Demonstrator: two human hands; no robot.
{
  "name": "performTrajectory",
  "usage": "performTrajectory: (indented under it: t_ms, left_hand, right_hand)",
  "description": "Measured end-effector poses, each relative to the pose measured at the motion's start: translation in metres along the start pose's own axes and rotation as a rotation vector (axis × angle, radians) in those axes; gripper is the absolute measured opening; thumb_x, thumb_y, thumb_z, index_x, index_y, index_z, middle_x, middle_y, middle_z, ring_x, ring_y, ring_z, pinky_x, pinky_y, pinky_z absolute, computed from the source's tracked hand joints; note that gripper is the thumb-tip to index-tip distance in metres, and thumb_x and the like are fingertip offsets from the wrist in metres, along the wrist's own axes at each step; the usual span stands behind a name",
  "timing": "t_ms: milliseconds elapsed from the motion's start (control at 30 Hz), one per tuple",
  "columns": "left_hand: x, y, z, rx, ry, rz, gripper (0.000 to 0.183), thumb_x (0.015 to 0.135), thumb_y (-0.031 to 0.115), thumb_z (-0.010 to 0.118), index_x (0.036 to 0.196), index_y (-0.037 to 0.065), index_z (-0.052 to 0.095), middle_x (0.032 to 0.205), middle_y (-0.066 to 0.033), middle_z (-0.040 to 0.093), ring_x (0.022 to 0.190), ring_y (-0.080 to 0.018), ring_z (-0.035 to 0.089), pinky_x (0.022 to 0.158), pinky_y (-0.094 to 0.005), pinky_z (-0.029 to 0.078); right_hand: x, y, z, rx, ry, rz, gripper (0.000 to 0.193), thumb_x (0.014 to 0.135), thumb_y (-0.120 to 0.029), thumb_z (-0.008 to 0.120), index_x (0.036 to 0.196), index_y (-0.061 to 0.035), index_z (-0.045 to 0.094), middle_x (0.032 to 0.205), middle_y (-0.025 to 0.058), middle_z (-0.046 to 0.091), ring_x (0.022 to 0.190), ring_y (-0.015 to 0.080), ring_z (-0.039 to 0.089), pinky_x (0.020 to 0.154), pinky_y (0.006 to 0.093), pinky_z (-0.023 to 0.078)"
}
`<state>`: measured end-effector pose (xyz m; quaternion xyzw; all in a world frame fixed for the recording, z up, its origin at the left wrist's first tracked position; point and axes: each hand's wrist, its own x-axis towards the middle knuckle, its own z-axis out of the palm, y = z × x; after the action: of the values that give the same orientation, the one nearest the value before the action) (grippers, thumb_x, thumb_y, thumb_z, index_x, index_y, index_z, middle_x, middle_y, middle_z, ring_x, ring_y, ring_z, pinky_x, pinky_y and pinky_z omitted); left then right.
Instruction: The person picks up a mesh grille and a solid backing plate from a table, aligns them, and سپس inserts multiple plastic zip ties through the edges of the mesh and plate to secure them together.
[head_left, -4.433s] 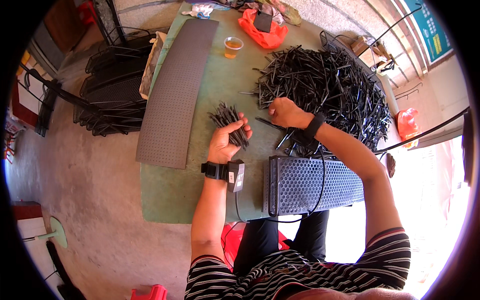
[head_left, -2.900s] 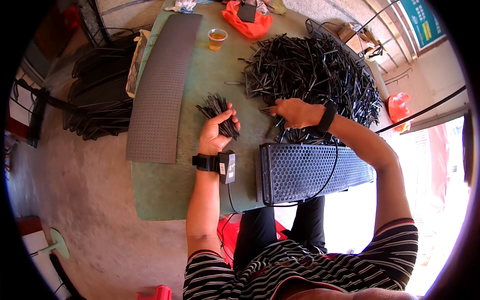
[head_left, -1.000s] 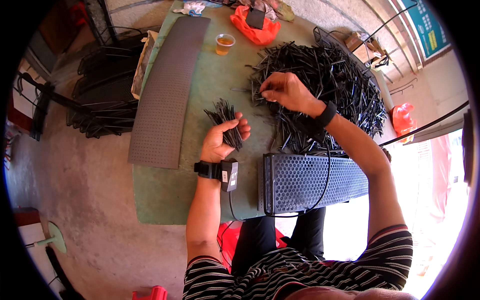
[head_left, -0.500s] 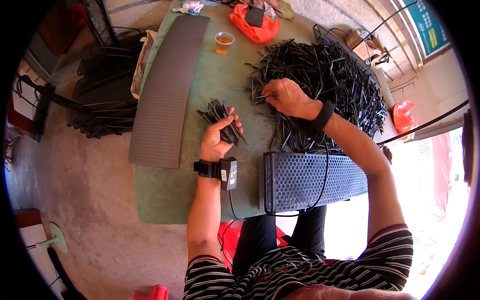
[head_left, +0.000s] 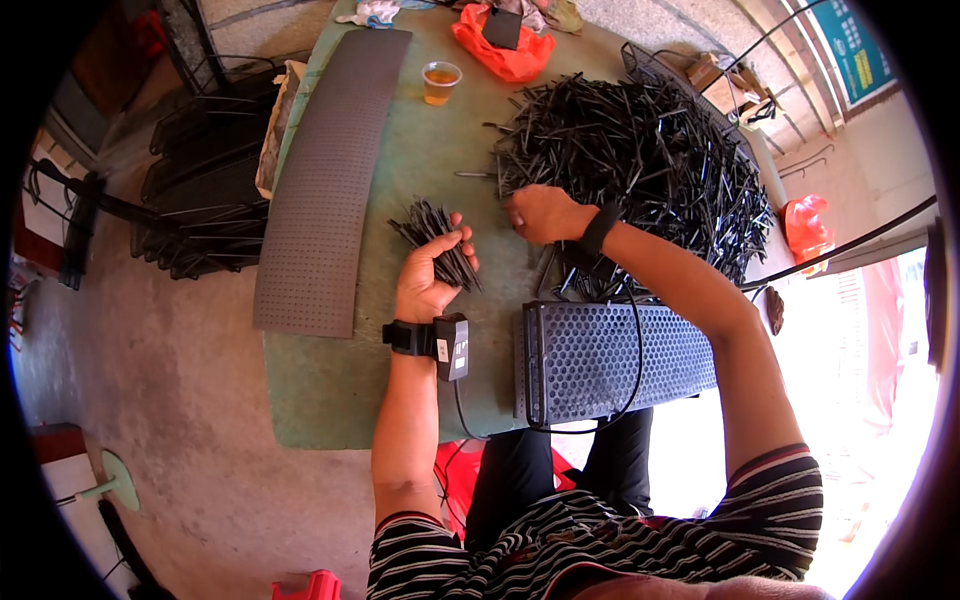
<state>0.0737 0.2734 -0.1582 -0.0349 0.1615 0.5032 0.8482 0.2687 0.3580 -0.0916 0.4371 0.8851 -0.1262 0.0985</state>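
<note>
My left hand [head_left: 436, 265] is closed round a bundle of thin black strips [head_left: 424, 222], which fan out past the thumb and stick out below the fingers. To its right, a large heap of loose black strips [head_left: 640, 170] covers the right side of the table. At the heap's left edge is my right hand [head_left: 548, 214], its fingers curled together in a pinch. Whatever lies between those fingertips is hidden or too small to make out. A single strip [head_left: 474, 175] pokes out of the heap just beyond the right hand.
A long grey perforated sheet [head_left: 330, 190] lies along the table's left side. Black honeycomb mesh panels [head_left: 620, 360] stand at the near right edge. Toward the back are a cup of amber liquid [head_left: 439, 84] and an orange plastic bag [head_left: 505, 55]. Dark racks [head_left: 205, 190] are stacked at left.
My right hand has drawn left and slightly nearer, from over the heap to its edge, closer to the left hand. The left hand keeps its bundle and has hardly moved.
</note>
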Motion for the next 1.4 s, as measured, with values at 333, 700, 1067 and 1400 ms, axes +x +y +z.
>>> performTrajectory:
  t_ms: [333,700,1067,1400]
  left_hand:
    - [0.001,0.001,-0.001,0.001,0.012,0.012,0.027,0.076,0.001,0.060,0.102,0.007,0.057,0.085,-0.0055,0.060,0.070,-0.0173,0.054,0.064,-0.0320,0.046]
    - [-0.001,0.001,0.001,0.015,0.019,0.021,0.028,0.078,0.002,0.058,0.106,0.005,0.056,0.086,-0.0052,0.059,0.073,-0.0175,0.055,0.068,-0.0326,0.047]
    - [0.005,-0.003,-0.003,-0.023,-0.012,0.040,0.033,0.075,-0.001,0.058,0.108,0.000,0.053,0.092,-0.0113,0.060,0.093,-0.0314,0.057,0.090,-0.0463,0.043]
    - [-0.001,-0.001,-0.002,0.084,-0.034,0.021,0.038,0.080,0.004,0.057,0.117,0.005,0.048,0.093,-0.0100,0.060,0.075,-0.0201,0.056,0.069,-0.0352,0.046]
  right_hand:
    - [-0.008,-0.009,-0.034,0.001,-0.028,-0.082,0.016,0.061,-0.006,0.056,0.074,0.0027,0.059,0.072,0.0208,0.059,0.074,0.0361,0.059,0.063,0.0429,0.048]
    - [-0.029,-0.023,-0.015,-0.146,-0.246,-0.308,0.011,0.061,-0.003,0.056,0.068,0.0046,0.054,0.067,0.0205,0.056,0.072,0.0377,0.058,0.058,0.0426,0.047]
    - [0.002,-0.025,-0.044,0.584,-0.349,0.019,0.020,0.067,-0.015,0.066,0.070,0.0035,0.059,0.063,0.0128,0.060,0.053,0.0179,0.058,0.046,0.0318,0.045]
    - [-0.008,-0.037,-0.065,0.205,-0.018,-0.169,0.036,0.058,-0.021,0.073,0.074,0.0048,0.056,0.059,0.0164,0.056,0.060,0.0245,0.060,0.054,0.0350,0.047]
